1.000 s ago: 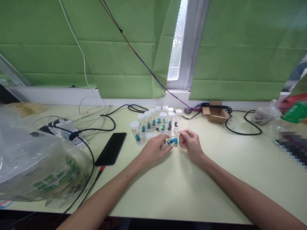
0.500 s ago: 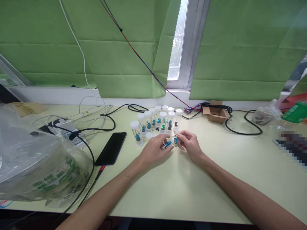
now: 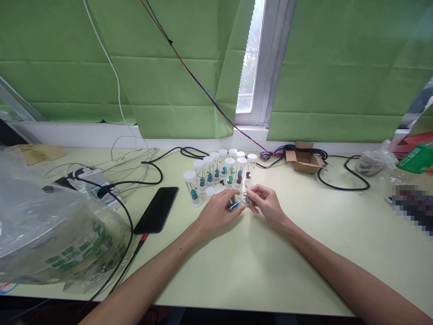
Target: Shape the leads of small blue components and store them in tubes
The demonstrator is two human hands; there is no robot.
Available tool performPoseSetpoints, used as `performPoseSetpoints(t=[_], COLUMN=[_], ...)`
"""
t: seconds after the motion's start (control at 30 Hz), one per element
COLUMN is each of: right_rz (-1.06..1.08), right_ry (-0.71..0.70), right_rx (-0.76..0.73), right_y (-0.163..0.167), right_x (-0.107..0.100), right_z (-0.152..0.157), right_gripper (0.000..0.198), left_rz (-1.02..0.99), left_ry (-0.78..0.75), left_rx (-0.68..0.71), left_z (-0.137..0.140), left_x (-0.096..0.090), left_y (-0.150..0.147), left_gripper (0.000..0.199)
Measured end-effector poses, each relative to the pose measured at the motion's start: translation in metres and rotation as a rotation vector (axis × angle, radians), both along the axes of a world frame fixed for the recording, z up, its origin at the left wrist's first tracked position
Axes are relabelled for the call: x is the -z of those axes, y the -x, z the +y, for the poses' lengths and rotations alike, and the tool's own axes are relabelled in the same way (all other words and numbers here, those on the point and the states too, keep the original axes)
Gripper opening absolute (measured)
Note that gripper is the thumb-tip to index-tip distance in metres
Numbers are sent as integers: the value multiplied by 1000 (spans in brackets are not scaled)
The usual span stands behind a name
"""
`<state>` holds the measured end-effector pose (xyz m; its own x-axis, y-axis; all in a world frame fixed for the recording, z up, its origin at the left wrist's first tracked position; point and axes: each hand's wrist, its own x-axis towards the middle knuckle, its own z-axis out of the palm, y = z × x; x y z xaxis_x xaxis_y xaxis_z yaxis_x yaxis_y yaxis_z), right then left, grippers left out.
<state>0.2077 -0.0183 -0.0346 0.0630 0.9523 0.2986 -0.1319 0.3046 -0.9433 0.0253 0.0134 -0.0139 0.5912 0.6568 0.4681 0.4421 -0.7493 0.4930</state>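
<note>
My left hand (image 3: 216,208) is closed around a small shiny blue part (image 3: 233,206) between thumb and fingers. Close beside it, my right hand (image 3: 267,204) pinches another small part (image 3: 246,198), bluish with thin leads; its exact kind is too small to make out. Both hands are just above the table, fingertips nearly meeting. Behind them stand several clear tubes (image 3: 193,192) with white caps, holding small blue, green or dark parts with thin wires. A loose white cap (image 3: 210,191) lies by the left hand's knuckles.
A black phone (image 3: 157,210) lies left of my hands, near a large clear plastic bag (image 3: 64,239) and black cable (image 3: 158,174). An open cardboard box (image 3: 305,162) stands at the back right beside coiled cables. A green-labelled bottle (image 3: 416,160) is at far right.
My right fingertips have shifted slightly, and the part in them is turned and more covered. The blue part in my left hand has tilted a little. The tubes have stayed put.
</note>
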Motion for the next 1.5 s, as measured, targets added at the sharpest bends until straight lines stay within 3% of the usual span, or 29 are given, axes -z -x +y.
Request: performPoseSetpoints(t=[0.47,0.83,1.5], right_rz=[-47,-21,-66], right_ry=[-15,-9,-4], right_rx=[22,158,122], right_y=[1,-1,3], right_x=[-1,-1,-1], right_z=[-1,0,-1], right_gripper=[25,33,36], left_rz=[13,-14,6], left_ry=[4,5,7], left_rx=[4,-10,-26], left_z=[0,0,-1], left_x=[0,1,1], left_y=[0,0,0], left_gripper=[30,30,30])
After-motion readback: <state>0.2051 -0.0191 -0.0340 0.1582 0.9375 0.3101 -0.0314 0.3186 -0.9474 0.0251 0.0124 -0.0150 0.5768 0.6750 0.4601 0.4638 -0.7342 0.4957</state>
